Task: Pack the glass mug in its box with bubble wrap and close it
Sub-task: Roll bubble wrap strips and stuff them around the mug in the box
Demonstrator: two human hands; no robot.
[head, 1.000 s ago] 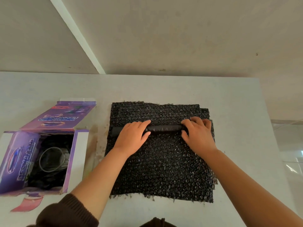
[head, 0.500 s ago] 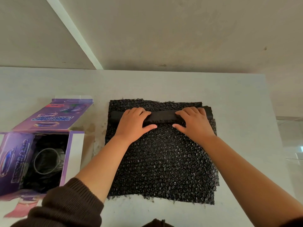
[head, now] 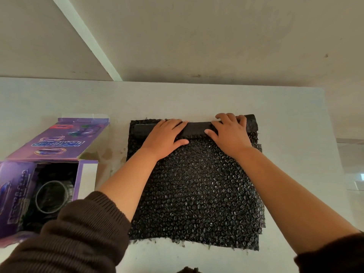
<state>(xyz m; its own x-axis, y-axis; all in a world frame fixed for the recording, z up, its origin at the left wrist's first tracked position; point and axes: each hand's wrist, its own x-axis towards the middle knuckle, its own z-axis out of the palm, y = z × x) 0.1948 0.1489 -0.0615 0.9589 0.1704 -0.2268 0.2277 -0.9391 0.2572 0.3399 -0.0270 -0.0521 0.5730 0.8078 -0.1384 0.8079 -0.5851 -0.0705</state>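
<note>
A stack of black bubble wrap sheets (head: pixel 197 190) lies flat on the white table (head: pixel 295 119). At its far edge sits a tight black roll (head: pixel 198 128) of the wrap. My left hand (head: pixel 165 136) presses on the roll's left half with straight fingers. My right hand (head: pixel 229 134) rests on its right half, fingers reaching over the top. The purple box (head: pixel 17 192) lies open at the left, its lid flap (head: pixel 59 142) folded back. The glass mug (head: pixel 53 198) sits inside it amid black wrap.
The table's far edge meets a beige floor with a white stripe (head: pixel 86 38). Its right edge runs close to the wrap's right side. Bare table lies beyond the roll and between box and wrap, where there is a brownish stain (head: pixel 106 154).
Both hands have pushed the roll away from me, from the middle of the sheet to its far edge. The box and mug have stayed put.
</note>
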